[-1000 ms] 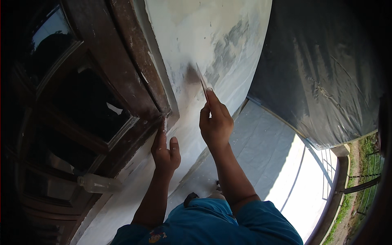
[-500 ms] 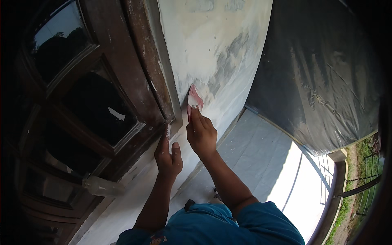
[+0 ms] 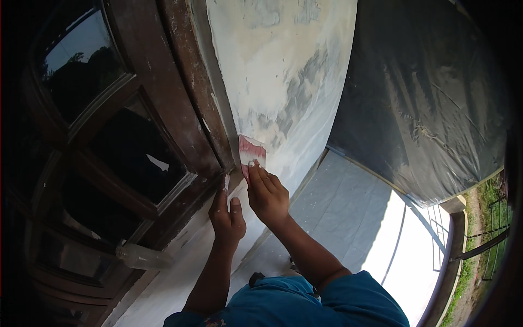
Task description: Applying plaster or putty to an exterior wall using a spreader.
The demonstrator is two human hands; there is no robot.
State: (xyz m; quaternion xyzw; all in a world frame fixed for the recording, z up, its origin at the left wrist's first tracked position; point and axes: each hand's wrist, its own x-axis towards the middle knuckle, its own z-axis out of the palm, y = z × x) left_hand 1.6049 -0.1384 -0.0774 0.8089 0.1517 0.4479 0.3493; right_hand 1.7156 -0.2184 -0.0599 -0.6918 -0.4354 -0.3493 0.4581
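My right hand (image 3: 268, 197) grips a flat putty knife (image 3: 253, 151) with a reddish, white-smeared blade. Its blade lies against the patchy white and grey wall (image 3: 283, 71), close to the brown door frame (image 3: 210, 120). White putty marks the fingertips on the blade. Lower and to the left, my left hand (image 3: 226, 220) is raised beside the frame's edge, fingers straight and thumb apart. A pale smear shows at the tip of its forefinger; I see nothing between thumb and fingers.
A brown panelled door with dark glass (image 3: 131, 147) stands at left. A clear plastic bottle (image 3: 143, 256) juts out low beside it. Dark plastic sheeting (image 3: 430, 103) hangs at right, above a grey floor (image 3: 338, 201) with a sunlit patch. Grass and railings lie at far right.
The putty knife has come down and slightly left along the wall, its blade turned so that more of its face shows. My left hand has hardly moved.
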